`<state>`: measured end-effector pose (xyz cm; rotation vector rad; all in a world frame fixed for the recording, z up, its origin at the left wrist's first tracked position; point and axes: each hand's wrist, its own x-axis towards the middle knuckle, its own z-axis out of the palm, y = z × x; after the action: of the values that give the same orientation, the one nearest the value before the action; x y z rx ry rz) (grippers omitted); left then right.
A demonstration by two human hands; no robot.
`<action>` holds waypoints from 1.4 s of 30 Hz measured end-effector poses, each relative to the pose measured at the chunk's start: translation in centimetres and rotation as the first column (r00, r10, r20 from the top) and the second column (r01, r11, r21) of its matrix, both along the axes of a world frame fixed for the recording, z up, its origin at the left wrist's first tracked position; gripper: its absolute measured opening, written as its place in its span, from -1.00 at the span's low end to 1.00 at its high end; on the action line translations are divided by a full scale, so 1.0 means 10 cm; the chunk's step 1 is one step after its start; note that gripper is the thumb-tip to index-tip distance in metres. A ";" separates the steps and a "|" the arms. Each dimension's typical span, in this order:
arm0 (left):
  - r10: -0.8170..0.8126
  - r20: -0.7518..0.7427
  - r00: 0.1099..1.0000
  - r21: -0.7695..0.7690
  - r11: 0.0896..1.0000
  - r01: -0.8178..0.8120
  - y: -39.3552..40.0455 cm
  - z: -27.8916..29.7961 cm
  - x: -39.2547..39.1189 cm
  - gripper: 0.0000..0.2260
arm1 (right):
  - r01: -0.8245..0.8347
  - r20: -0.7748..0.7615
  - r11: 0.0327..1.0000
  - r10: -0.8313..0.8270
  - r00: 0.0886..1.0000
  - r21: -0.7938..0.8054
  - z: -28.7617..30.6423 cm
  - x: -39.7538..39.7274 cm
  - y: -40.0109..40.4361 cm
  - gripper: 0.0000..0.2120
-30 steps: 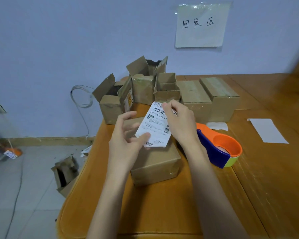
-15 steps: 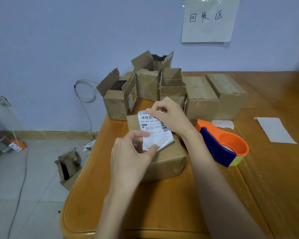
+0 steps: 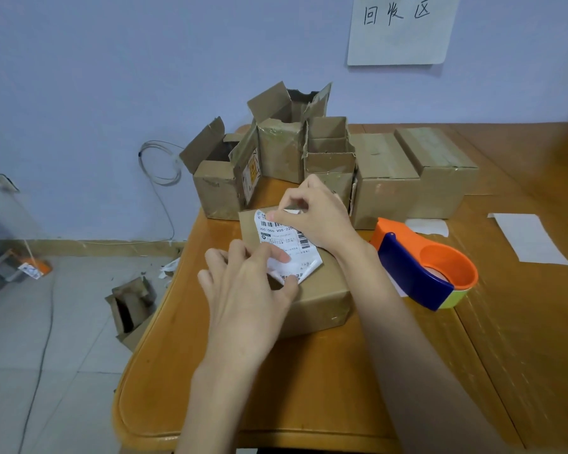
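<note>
A white shipping label (image 3: 287,245) with barcodes lies on top of a closed brown cardboard box (image 3: 318,299) on the wooden table (image 3: 325,388). My left hand (image 3: 246,290) pinches the label's near lower corner, which curls up off the box. My right hand (image 3: 315,219) pinches the label's far upper edge between thumb and forefinger and hides its right side. The label's upper left part looks flat against the box top.
Several open and closed cardboard boxes (image 3: 387,178) stand at the table's back. An orange and blue tape dispenser (image 3: 423,267) sits right of the box. White backing papers (image 3: 532,239) lie further right. A torn box (image 3: 130,309) lies on the floor at left.
The label has come down from the air onto the box top, and both hands have followed it, still holding its two ends.
</note>
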<state>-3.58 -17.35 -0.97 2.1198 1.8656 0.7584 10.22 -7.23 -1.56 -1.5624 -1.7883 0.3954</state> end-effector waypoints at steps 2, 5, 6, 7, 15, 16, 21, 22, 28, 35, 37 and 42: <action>-0.009 -0.006 1.000 -0.002 1.000 0.009 -0.04 -0.03 0.02 -0.78 | 0.070 0.031 0.997 -0.069 0.997 -0.031 -0.01 0.04 0.02 -0.52; 0.005 -0.018 1.000 0.018 1.000 -0.005 -0.01 -0.08 -0.06 -0.74 | 0.149 0.060 0.982 -0.142 0.988 -0.116 -0.02 0.06 0.07 -0.33; -0.021 -0.011 1.000 0.021 1.000 0.021 0.00 -0.09 -0.09 -0.74 | 0.143 0.019 0.977 -0.142 0.990 -0.157 -0.02 0.07 0.08 -0.32; -0.058 -0.006 0.998 0.033 0.998 0.058 0.01 -0.10 -0.11 -0.75 | 0.122 -0.057 0.971 -0.136 0.989 -0.206 -0.03 0.07 0.09 -0.33; -0.152 0.151 0.977 0.100 0.985 0.138 0.00 -0.21 -0.16 -0.80 | 0.043 -0.375 0.961 -0.148 0.915 -0.274 -0.09 0.11 0.08 -0.77; -0.154 0.153 0.976 0.104 0.985 0.139 0.02 -0.21 -0.18 -0.82 | 0.051 -0.387 0.964 -0.154 0.909 -0.262 -0.09 0.12 0.08 -0.81; -0.168 0.344 0.924 0.065 0.986 0.155 0.25 -0.08 -0.28 -0.56 | 0.037 -0.471 0.952 -0.183 0.863 -0.303 -0.04 0.22 -0.02 -0.60; -0.178 0.336 0.925 0.075 0.984 0.162 0.34 -0.06 -0.29 -0.59 | 0.022 -0.456 0.947 -0.175 0.873 -0.321 -0.04 0.22 -0.05 -0.52; -0.287 0.088 0.954 0.068 0.957 0.281 0.67 -0.17 -0.32 -0.56 | 0.134 -0.397 0.955 -0.235 0.887 -0.264 -0.02 0.18 -0.04 -0.69; -0.307 0.223 0.925 -0.015 0.948 0.318 0.67 -0.26 -0.35 -0.38 | 0.086 -0.037 0.980 -0.081 0.996 0.177 0.07 0.01 -0.32 -0.71; -0.330 0.270 0.905 -0.051 0.933 0.356 0.69 -0.29 -0.39 -0.32 | 0.004 0.040 0.992 -0.009 0.999 0.127 0.09 -0.04 -0.41 -0.84; -0.382 0.374 0.845 -0.136 0.878 0.458 0.73 -0.31 -0.45 -0.28 | -0.048 -0.060 0.999 0.049 0.997 0.005 -0.09 0.04 -0.46 -0.82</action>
<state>-8.06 -10.03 -4.04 1.9995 1.1833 0.7119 10.64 -11.80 -2.44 -1.4912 -1.7826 0.4571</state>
